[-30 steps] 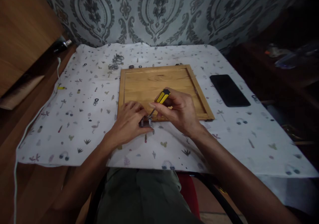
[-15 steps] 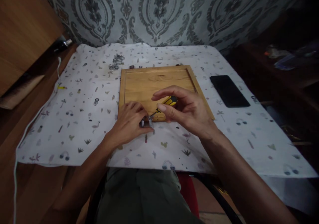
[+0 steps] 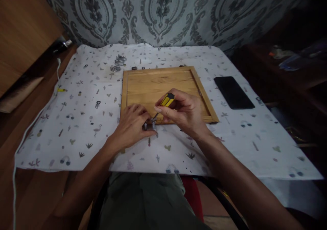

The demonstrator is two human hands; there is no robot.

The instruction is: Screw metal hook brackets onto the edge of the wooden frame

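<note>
A framed wooden cabinet door (image 3: 158, 83) lies flat on the cloth-covered table. At its near edge, my left hand (image 3: 131, 124) pinches a metal hinge (image 3: 150, 126), thumb below it and fingers above, holding it against the wood. My right hand (image 3: 185, 110) grips a small yellow and black screwdriver (image 3: 168, 100) by the handle. The screwdriver leans down to the left, its tip at the hinge. Whether a screw sits under the tip is too small to tell.
Several metal hinges (image 3: 119, 63) lie in a pile beyond the door's far left corner. A black phone (image 3: 233, 92) rests to the right. A white cable (image 3: 33, 122) runs along the table's left edge, beside a wooden cabinet (image 3: 25, 29). A patterned wall (image 3: 163, 15) closes off the back.
My right fingers have closed in around the screwdriver handle, which now stands more upright. The right hand has shifted slightly left. My left hand and the hinge have stayed in place.
</note>
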